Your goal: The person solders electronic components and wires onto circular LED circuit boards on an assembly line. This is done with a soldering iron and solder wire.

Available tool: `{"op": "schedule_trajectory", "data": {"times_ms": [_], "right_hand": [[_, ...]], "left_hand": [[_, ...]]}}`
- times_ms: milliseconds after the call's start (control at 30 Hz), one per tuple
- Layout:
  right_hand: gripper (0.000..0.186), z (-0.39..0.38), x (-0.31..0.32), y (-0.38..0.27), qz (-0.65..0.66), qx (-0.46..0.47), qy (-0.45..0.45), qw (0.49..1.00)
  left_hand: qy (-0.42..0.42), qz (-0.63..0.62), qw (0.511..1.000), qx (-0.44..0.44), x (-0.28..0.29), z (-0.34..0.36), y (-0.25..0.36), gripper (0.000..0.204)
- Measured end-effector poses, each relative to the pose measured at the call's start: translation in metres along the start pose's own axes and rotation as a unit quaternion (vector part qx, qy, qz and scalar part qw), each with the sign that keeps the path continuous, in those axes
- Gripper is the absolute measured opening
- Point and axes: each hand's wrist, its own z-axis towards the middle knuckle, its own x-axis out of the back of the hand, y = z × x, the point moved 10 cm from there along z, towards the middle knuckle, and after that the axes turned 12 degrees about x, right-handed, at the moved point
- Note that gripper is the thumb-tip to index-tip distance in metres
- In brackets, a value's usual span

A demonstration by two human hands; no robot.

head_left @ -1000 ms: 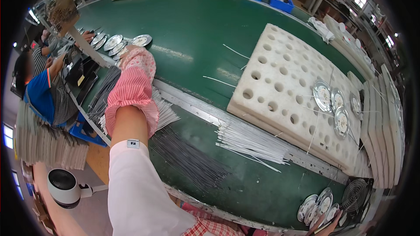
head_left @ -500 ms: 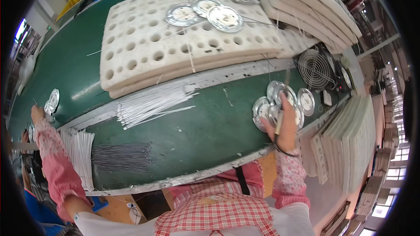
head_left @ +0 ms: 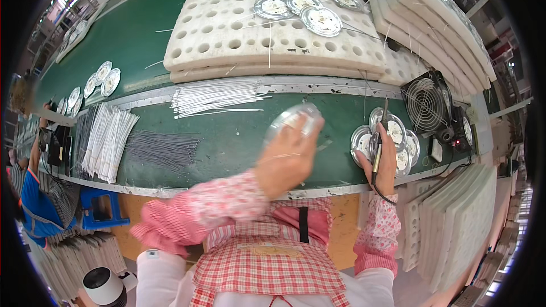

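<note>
My left hand (head_left: 287, 162) is over the middle of the green bench, smeared by motion. Its fingers are closed on a round silver disc (head_left: 282, 118), which is blurred too. At the right, my right hand (head_left: 385, 165) grips a soldering iron (head_left: 377, 156) with its tip pointing up and away from me. Several silver discs with white centres (head_left: 396, 131) overlap under and around that hand, its thumb against the leftmost one. White wires (head_left: 213, 98) lie along the bench's far strip. Dark wires (head_left: 165, 149) and a bundle of white wires (head_left: 108, 142) lie at the left.
Behind the strip, a white foam board with holes (head_left: 227, 40) bears several discs (head_left: 320, 21). More foam boards (head_left: 426, 28) are stacked at the right back. A round-grilled fan (head_left: 425, 104) stands at the right. Discs (head_left: 102, 79) sit far left, near another person's arm (head_left: 35, 150).
My left hand has come from the discs at far left to mid-bench, bringing a disc. My right hand keeps the soldering iron by the right-hand discs. The view has shifted.
</note>
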Motion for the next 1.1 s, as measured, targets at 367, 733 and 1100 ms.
{"op": "schedule_trajectory", "data": {"times_ms": [367, 733, 1100], "right_hand": [[0.035, -0.001, 0.002, -0.093, 0.111, 0.075, -0.020, 0.991], [0.029, 0.029, -0.054, -0.084, 0.122, 0.026, -0.028, 0.992], [0.054, 0.008, -0.043, -0.089, 0.110, 0.016, -0.059, 0.992]], "left_hand": [[-0.106, -0.088, 0.986, -0.095, -0.023, -0.028, 0.042, 0.020], [-0.103, -0.191, 0.973, 0.083, 0.022, -0.059, -0.087, 0.013], [0.072, 0.016, 0.974, 0.215, 0.089, -0.096, -0.218, 0.004]]}}
